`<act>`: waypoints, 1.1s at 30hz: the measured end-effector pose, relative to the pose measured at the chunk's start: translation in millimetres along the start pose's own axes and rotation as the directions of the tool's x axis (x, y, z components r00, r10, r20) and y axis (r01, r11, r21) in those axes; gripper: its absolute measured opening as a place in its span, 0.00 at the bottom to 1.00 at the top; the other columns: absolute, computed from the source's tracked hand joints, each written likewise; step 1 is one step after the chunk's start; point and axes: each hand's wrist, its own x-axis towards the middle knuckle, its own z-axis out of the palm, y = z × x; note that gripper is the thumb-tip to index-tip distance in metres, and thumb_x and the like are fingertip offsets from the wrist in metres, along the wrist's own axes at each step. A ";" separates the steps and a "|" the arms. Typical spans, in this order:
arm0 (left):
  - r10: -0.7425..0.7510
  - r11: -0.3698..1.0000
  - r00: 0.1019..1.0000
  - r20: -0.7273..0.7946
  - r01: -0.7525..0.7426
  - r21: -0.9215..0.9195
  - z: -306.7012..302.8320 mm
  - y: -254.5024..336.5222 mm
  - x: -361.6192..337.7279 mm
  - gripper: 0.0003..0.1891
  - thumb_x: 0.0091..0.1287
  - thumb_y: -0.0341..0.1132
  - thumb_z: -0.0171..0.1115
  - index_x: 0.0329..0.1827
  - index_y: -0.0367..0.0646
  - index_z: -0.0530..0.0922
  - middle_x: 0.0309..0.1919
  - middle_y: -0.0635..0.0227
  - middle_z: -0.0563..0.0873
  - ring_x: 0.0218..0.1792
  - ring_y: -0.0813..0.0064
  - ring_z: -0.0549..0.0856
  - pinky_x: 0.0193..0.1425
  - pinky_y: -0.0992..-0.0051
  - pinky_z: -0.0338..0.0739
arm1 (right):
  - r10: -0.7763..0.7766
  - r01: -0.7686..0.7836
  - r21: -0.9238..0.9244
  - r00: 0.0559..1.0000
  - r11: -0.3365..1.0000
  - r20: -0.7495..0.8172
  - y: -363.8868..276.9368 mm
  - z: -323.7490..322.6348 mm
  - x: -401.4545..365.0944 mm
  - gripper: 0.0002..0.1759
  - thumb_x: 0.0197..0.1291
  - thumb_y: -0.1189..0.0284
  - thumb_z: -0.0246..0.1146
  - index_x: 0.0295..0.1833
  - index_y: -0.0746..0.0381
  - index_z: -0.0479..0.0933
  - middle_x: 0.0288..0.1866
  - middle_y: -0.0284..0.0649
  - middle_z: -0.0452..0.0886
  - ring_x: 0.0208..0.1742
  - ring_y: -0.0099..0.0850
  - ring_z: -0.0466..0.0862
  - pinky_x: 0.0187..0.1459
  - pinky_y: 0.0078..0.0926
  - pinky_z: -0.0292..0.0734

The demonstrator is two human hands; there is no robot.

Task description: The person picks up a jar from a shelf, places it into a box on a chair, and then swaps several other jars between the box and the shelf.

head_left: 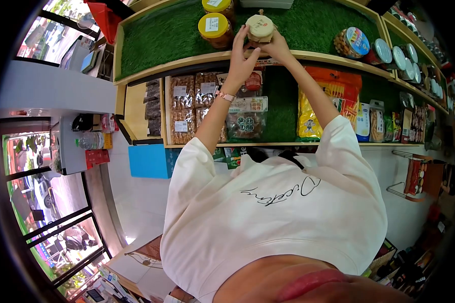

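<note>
A jar with a cream cloth or paper-wrapped lid (261,27) stands on the green turf of the upper shelf, between my two hands. My left hand (241,54) grips its left side, with fingers up along the lid and the thumb at the near side. From the right, my right hand (277,49) is closed around the jar's lower part, its fingertips partly hidden. A jar with a yellow lid (215,28) stands just left of my left hand, and another yellow-lidded jar (216,5) is behind it.
A wooden edge (187,64) borders the turf shelf. Below lie packaged snacks (183,101) and a large yellow-orange bag (328,103). Several lidded jars (356,43) line the right. A blue box (149,161) sits under the lower shelf, and glass doors (45,202) are at left.
</note>
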 end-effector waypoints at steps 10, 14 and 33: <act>-0.136 0.981 0.989 0.058 0.143 -0.133 -1.7 6.3 -25.3 0.33 0.62 0.21 0.54 0.71 0.41 0.54 0.69 0.62 0.59 0.63 0.68 0.69 0.63 0.68 0.67 | 0.011 -0.010 -0.227 1.000 0.974 0.005 -16.2 -17.3 -28.2 0.47 0.44 0.58 0.73 0.67 0.64 0.60 0.59 0.51 0.73 0.61 0.45 0.73 0.57 0.37 0.70; -0.222 0.973 0.973 0.060 0.225 -0.059 0.5 6.0 -68.5 0.28 0.62 0.22 0.55 0.66 0.41 0.62 0.66 0.61 0.63 0.60 0.68 0.72 0.63 0.69 0.68 | -0.068 0.023 -0.209 0.974 0.978 -0.214 -38.1 -23.1 -73.0 0.47 0.49 0.63 0.70 0.71 0.63 0.52 0.62 0.51 0.69 0.61 0.45 0.71 0.60 0.38 0.66; -0.415 0.746 0.522 0.745 0.664 -0.050 255.7 60.8 -205.3 0.12 0.67 0.27 0.53 0.52 0.38 0.75 0.45 0.68 0.82 0.47 0.80 0.79 0.54 0.78 0.73 | 0.798 -0.815 -0.227 0.573 0.533 -0.184 65.4 -149.2 -471.1 0.41 0.48 0.55 0.67 0.65 0.64 0.63 0.57 0.57 0.72 0.57 0.49 0.74 0.59 0.37 0.68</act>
